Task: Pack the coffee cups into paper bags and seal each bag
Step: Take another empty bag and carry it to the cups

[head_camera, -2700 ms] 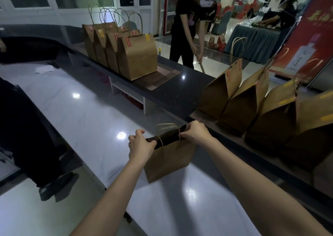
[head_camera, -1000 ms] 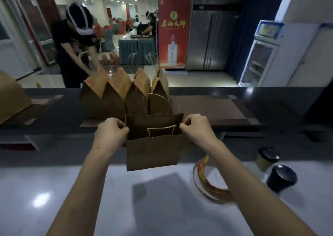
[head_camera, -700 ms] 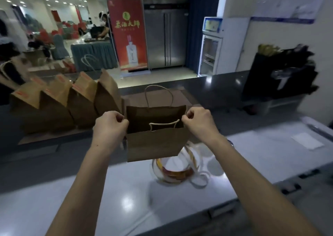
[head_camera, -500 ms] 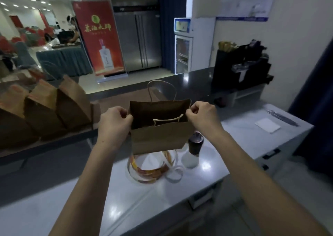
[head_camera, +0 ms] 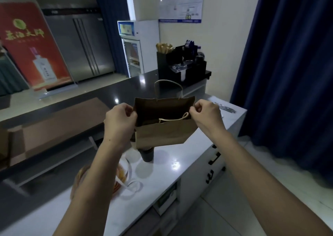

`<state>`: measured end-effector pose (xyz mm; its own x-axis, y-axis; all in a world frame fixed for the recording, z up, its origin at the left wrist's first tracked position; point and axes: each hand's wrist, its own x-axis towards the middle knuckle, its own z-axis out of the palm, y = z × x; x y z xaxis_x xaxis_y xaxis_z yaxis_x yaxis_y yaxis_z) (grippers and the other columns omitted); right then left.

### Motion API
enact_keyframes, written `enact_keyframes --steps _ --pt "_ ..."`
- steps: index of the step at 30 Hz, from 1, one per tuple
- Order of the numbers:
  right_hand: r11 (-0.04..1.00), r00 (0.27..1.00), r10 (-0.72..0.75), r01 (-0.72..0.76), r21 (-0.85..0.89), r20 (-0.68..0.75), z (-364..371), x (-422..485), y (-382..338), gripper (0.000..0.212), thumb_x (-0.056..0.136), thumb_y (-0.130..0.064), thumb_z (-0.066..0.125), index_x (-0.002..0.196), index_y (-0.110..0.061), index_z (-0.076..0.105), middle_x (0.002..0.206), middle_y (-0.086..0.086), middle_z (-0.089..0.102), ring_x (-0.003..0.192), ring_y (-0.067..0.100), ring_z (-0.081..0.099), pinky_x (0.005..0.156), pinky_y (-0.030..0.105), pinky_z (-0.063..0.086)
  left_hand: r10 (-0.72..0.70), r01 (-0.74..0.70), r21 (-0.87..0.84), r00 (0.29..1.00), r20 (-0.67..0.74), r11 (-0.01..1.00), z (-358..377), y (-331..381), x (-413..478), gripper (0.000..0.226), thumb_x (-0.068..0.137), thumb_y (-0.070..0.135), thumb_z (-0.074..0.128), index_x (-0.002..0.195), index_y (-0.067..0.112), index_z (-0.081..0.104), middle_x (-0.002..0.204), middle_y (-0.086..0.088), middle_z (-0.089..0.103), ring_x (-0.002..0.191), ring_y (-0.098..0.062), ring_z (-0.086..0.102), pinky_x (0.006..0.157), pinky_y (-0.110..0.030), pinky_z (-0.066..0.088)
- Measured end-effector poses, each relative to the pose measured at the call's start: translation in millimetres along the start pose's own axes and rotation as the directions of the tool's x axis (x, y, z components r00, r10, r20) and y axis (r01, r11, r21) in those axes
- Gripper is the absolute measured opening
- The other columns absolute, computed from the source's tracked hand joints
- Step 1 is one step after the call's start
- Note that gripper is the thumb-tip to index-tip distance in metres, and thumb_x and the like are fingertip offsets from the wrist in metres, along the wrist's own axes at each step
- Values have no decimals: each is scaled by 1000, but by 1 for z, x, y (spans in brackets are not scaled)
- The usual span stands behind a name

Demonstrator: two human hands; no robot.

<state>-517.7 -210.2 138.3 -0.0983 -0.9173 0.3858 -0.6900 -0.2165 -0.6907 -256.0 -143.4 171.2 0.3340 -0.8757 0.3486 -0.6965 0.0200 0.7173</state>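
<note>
I hold a brown paper bag (head_camera: 164,134) in the air above the white counter (head_camera: 173,163), its mouth spread open toward me. My left hand (head_camera: 119,119) pinches the bag's left top edge and my right hand (head_camera: 207,115) pinches the right top edge. One twine handle stands up at the back, the other hangs over the near side. A dark coffee cup (head_camera: 146,153) stands on the counter right under the bag, its top hidden by the bag.
A roll of orange-printed sticker tape (head_camera: 120,175) lies on the counter near my left forearm. A black organiser (head_camera: 182,64) stands at the back on the dark raised ledge (head_camera: 126,89). Blue curtain (head_camera: 288,64) hangs at the right, past the counter's end.
My view has swung to the right along the counter, leaving the rows of sealed bags out of sight. Both hands kept their pinch and carried the open bag over the dark cup.
</note>
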Motion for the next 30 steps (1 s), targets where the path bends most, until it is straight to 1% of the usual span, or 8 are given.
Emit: enact_keyframes --steps 3,9,13,17,18,22,25,30 --pt "1000 1000 9 -10 -21 -16 -7 22 29 20 98 -28 66 83 -15 67 75 0 65 70 12 61 57 22 39 7 -7 -1 1000 22 1000 36 8 17 11 99 22 66 108 19 71 93 6 68 84 -13 69 76 -40 64" --pt "997 1000 23 -22 -73 13 1 79 86 19 99 -26 65 81 -18 66 74 -1 64 70 12 60 57 24 40 -30 31 -8 997 69 999 110 15 59 10 100 25 66 108 20 70 90 5 70 75 -14 71 71 -40 65" --pt "990 996 39 -28 -142 76 10 117 117 17 99 -25 66 83 -18 68 77 -1 65 72 13 62 56 22 40 -75 74 20 994 77 997 157 15 83 8 100 22 63 105 21 68 89 5 68 78 -12 68 70 -32 61" --pt "986 991 51 -29 -163 128 21 158 142 17 98 -28 65 84 -19 68 80 0 66 74 19 64 63 33 57 -148 145 36 985 90 989 195 11 106 8 97 24 64 104 24 68 90 7 68 84 -16 68 79 -41 62" --pt "986 989 43 -19 -168 141 25 168 149 17 97 -29 65 84 -19 68 81 1 66 76 20 65 65 35 57 -162 159 43 983 88 986 204 9 111 9 97 24 64 105 23 69 91 6 69 85 -16 68 80 -43 63" --pt "987 980 23 9 -161 196 42 197 168 17 98 -28 66 88 -15 71 82 4 68 78 21 64 68 30 49 -207 201 77 976 73 976 227 5 122 8 98 24 65 105 23 69 90 6 69 81 -14 68 80 -43 63" --pt "990 972 9 24 -137 235 57 215 181 18 97 -27 66 86 -14 71 81 4 68 77 21 64 69 32 51 -249 240 119 967 59 963 240 1 130 4 97 24 65 99 27 67 90 6 69 82 -15 68 82 -44 62" --pt "994 939 -35 69 -90 341 82 247 198 16 99 -27 66 88 -17 70 82 2 68 74 14 64 64 24 47 -342 338 174 940 -4 925 259 -3 140 4 99 22 63 101 26 66 91 2 70 77 -12 67 80 -41 62"
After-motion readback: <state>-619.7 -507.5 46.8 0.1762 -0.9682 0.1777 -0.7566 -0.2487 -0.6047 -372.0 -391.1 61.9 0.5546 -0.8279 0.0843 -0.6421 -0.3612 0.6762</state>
